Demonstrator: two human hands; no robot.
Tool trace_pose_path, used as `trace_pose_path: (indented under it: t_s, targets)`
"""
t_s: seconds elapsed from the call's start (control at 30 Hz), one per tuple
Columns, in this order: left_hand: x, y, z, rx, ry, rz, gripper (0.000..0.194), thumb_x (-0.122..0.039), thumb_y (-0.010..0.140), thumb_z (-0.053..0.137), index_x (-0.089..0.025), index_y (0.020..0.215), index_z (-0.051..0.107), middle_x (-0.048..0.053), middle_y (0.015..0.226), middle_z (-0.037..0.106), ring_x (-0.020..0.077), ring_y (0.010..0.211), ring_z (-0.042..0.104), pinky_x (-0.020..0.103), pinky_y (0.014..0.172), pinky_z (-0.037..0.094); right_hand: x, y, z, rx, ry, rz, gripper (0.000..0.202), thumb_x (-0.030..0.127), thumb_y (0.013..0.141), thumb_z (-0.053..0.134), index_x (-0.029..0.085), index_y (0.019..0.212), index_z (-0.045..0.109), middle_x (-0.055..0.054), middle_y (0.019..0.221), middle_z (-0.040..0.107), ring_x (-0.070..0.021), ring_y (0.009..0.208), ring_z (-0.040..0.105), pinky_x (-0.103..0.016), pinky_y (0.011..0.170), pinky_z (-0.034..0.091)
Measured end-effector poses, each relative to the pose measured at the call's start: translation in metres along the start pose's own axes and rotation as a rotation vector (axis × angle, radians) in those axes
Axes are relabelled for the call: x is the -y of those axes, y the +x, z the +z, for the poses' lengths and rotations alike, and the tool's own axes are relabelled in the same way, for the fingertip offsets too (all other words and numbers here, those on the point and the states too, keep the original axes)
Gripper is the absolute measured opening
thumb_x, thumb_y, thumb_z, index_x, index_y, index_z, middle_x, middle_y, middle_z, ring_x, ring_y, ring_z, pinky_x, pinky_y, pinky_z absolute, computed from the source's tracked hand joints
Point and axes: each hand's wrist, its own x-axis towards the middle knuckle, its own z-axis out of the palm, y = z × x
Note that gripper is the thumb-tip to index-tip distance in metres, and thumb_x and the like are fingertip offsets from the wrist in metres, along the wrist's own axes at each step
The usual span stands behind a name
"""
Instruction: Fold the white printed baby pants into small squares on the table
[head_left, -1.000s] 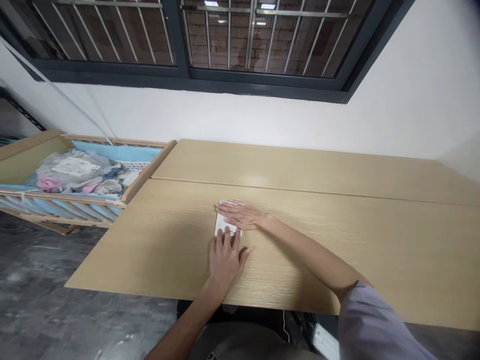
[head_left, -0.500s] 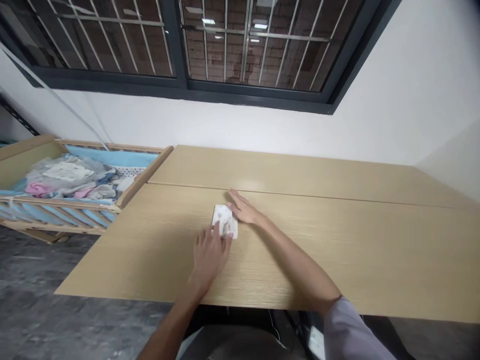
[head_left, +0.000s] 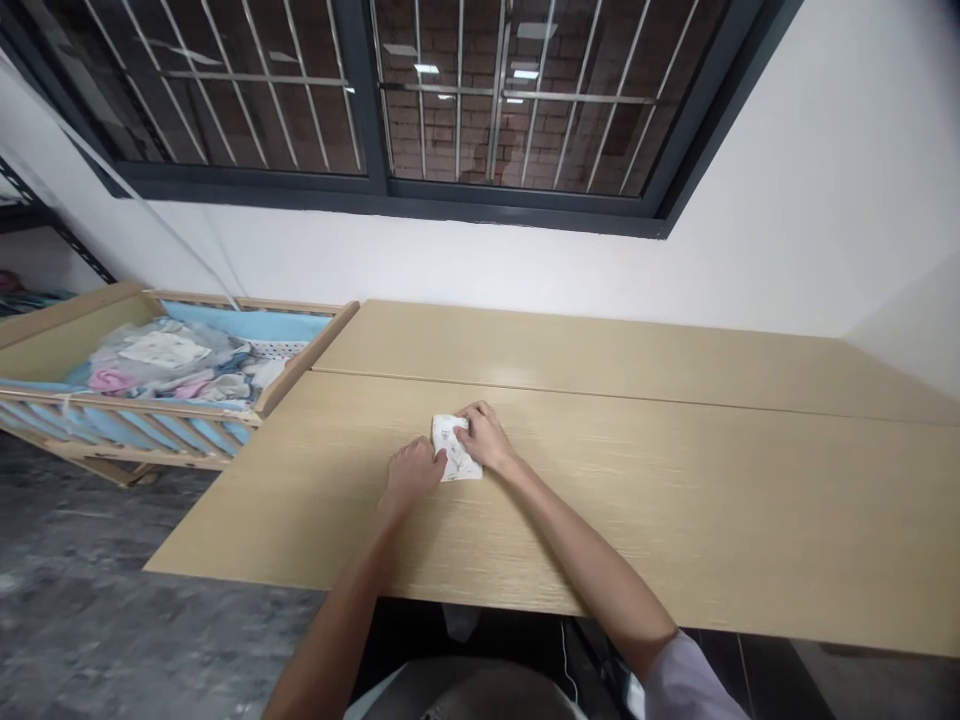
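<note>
A small white folded cloth point(head_left: 454, 458) with a faint print lies on the wooden table in front of me. On its left edge my left hand point(head_left: 414, 470) is closed, the thumb over the top and the fingers curled at the side. My right hand point(head_left: 486, 438) grips the upper right side, its thumb resting on the printed face and its fingers bent around the far edge. The fingers' undersides are hidden.
The light wooden table point(head_left: 637, 500) has a seam running along its length. At the left stands a wooden crib point(head_left: 296, 375) with blue lining, holding a pile of clothes point(head_left: 161, 358) and clear plastic. A barred window point(head_left: 517, 100) is in the wall behind.
My left hand has gone from spread over the cloth to closed on its left edge. The right hand's stretched fingers have curled around the right side. The view has shifted slightly.
</note>
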Motion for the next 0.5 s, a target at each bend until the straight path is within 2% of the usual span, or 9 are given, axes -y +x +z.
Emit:
trace_pose_path:
  t_s: [0.07,0.13,0.27,0.4,0.5]
  targets:
    - [0.008,-0.012,-0.008,-0.004,-0.045,0.022,0.027,-0.034,0.096,0.043,-0.016,0.091,0.062,0.012,0.089,0.072,0.0242,0.087,0.068,0.033,0.076,0.046,0.016,-0.012,0.008,-0.025,0.005,0.027,0.020,0.021,0.090,0.058,0.018,0.109,0.063,-0.012,0.114,0.058,-0.0245,0.113,0.053,-0.038,0.103,0.042]
    - [0.021,-0.031,-0.023,-0.005,-0.089,0.054,0.026,-0.034,0.095,0.041,-0.018,0.084,0.059,0.007,0.082,0.068,0.0209,0.079,0.064,0.030,0.071,0.044,0.037,-0.027,0.016,-0.018,0.015,0.046,0.018,0.019,0.087,0.057,0.019,0.105,0.061,-0.011,0.108,0.059,-0.0260,0.109,0.053,-0.040,0.100,0.043]
    - [0.064,-0.087,-0.071,0.081,-0.288,0.116,0.031,-0.045,0.089,0.043,-0.021,0.072,0.053,-0.001,0.071,0.058,0.0173,0.067,0.054,0.027,0.061,0.037,0.093,-0.064,0.035,0.064,0.137,0.011,0.011,0.021,0.082,0.061,0.020,0.093,0.059,-0.009,0.099,0.062,-0.0265,0.100,0.054,-0.040,0.089,0.044]
    - [0.118,-0.146,-0.112,0.211,-0.347,-0.048,0.039,-0.057,0.081,0.053,-0.021,0.065,0.051,-0.003,0.066,0.051,0.0159,0.065,0.046,0.026,0.060,0.034,0.151,-0.099,0.054,0.262,0.491,0.032,0.010,0.027,0.081,0.065,0.022,0.087,0.058,-0.002,0.085,0.062,-0.0190,0.078,0.055,-0.031,0.070,0.041]
    - [0.151,-0.179,-0.126,0.253,-0.361,-0.149,0.045,-0.061,0.080,0.058,-0.022,0.062,0.046,-0.005,0.062,0.044,0.0140,0.064,0.038,0.024,0.059,0.031,0.188,-0.119,0.077,0.466,0.881,0.145,0.017,0.029,0.076,0.071,0.023,0.076,0.056,0.005,0.071,0.056,-0.0132,0.065,0.050,-0.026,0.060,0.036]
